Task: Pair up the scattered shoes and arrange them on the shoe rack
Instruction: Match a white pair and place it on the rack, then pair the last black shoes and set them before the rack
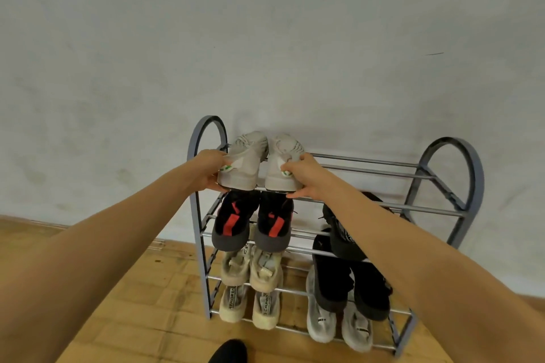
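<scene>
A grey metal shoe rack (451,183) with several tiers stands against the wall. On the left end of its top tier sit two pale grey sneakers with green heel marks, side by side and heels toward me. My left hand (211,168) grips the heel of the left sneaker (244,162). My right hand (303,175) grips the heel of the right sneaker (281,162). Below them is a black-and-red pair (250,221). Under that sit a beige pair (252,268) and a cream pair (250,303).
On the right, black shoes (354,283) fill the middle tiers, partly hidden by my right arm, with a light grey pair (339,324) on the bottom tier. The top tier's right half shows bare bars. A dark shoe toe (230,351) on the wood floor is at the bottom edge.
</scene>
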`<state>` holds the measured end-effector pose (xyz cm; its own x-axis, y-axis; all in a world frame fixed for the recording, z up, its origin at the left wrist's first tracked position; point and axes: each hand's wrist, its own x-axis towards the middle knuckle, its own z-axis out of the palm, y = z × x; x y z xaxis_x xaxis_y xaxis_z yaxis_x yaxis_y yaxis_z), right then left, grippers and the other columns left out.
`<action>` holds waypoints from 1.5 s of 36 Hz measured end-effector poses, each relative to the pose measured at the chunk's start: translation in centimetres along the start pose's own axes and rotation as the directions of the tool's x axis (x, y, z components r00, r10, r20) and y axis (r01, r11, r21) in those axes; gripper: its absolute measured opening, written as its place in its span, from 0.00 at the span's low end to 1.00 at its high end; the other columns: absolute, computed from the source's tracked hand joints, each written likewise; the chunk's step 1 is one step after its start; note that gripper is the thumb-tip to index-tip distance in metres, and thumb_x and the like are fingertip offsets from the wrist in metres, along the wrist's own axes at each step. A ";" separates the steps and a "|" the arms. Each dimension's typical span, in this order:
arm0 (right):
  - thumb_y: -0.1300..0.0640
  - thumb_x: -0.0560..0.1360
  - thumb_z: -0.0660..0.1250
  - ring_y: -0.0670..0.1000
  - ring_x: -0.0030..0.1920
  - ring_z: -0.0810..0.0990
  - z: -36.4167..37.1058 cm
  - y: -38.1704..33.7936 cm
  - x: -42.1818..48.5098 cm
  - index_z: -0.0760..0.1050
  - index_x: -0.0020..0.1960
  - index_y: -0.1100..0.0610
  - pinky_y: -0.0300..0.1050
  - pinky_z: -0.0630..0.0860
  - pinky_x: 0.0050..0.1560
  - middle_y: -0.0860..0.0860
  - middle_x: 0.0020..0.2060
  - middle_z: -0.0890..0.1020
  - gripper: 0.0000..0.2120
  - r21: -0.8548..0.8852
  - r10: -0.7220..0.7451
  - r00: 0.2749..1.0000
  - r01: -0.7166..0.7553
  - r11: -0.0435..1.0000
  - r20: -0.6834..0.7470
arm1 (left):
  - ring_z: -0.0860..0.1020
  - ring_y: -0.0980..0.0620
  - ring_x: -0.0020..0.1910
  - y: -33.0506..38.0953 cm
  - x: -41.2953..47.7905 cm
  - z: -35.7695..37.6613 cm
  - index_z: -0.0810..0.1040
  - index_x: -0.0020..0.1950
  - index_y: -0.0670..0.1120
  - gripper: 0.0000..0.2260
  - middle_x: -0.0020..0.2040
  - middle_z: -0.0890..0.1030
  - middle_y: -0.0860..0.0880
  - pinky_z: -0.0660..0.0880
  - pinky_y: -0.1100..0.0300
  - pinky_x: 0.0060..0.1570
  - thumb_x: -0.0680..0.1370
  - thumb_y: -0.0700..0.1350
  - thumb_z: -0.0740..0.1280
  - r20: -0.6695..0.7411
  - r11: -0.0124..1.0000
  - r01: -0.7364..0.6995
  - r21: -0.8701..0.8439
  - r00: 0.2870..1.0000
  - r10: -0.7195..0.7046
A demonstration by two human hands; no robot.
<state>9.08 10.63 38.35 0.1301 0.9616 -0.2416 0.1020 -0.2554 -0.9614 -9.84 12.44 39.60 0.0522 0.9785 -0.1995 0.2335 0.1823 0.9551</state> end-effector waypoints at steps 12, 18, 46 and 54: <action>0.54 0.73 0.65 0.55 0.57 0.74 0.3 0.2 1.4 0.54 0.74 0.61 0.48 0.76 0.50 0.56 0.60 0.73 0.35 -0.268 -0.076 0.994 0.052 0.962 -0.080 | 0.76 0.38 0.57 -1.1 1.0 0.1 0.72 0.63 0.39 0.13 0.57 0.74 0.42 0.79 0.45 0.46 0.80 0.42 0.61 -0.106 0.992 -0.091 0.084 0.989 0.100; 0.49 0.65 0.65 0.57 0.61 0.74 0.5 0.9 1.8 0.57 0.74 0.59 0.54 0.75 0.62 0.57 0.64 0.72 0.40 -0.247 -0.114 0.991 0.094 0.965 -0.070 | 0.73 0.46 0.57 -2.1 0.6 1.3 0.60 0.72 0.45 0.39 0.61 0.71 0.48 0.76 0.56 0.42 0.69 0.59 0.71 -0.149 0.974 -0.165 0.156 0.971 0.189; 0.46 0.75 0.63 0.61 0.68 0.64 0.1 3.0 -4.3 0.60 0.72 0.57 0.52 0.66 0.64 0.59 0.68 0.68 0.30 -0.793 -0.407 0.913 0.241 0.560 -0.010 | 0.62 0.37 0.68 -5.7 -5.3 3.7 0.57 0.73 0.38 0.31 0.70 0.62 0.37 0.64 0.49 0.65 0.74 0.42 0.67 -0.154 0.775 -0.236 0.586 0.906 0.393; 0.53 0.77 0.62 0.58 0.67 0.65 -1.0 9.0 -9.9 0.65 0.70 0.56 0.52 0.66 0.66 0.56 0.66 0.70 0.23 -0.882 -0.552 0.817 0.374 0.285 0.168 | 0.65 0.39 0.66 -10.3 -9.1 5.9 0.65 0.69 0.42 0.25 0.66 0.64 0.39 0.66 0.51 0.63 0.74 0.44 0.67 0.024 0.653 -0.242 0.718 0.946 0.324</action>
<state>9.70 -1.32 32.19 -0.1161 0.9433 0.3108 0.9480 0.1987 -0.2488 -7.03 1.10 30.30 0.1481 0.9822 0.1155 0.8367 -0.1867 0.5148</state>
